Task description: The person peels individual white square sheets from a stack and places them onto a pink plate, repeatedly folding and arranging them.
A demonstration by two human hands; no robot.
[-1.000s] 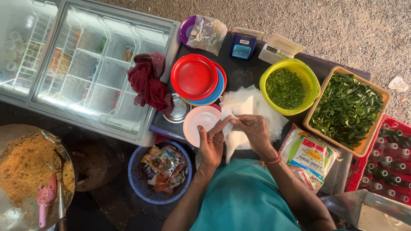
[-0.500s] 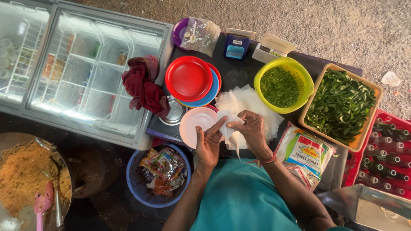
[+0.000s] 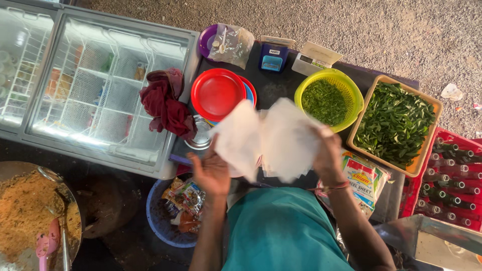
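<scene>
Left hand (image 3: 213,173) and right hand (image 3: 327,156) are each gripping a white sheet (image 3: 266,138), pulling them apart; none placed yet, plates (image 3: 218,94) bare.

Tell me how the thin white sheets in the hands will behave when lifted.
The thin white translucent sheets probably flop: they bend and blur between left hand and right hand. Likely very light, perhaps easy to tear.
</scene>
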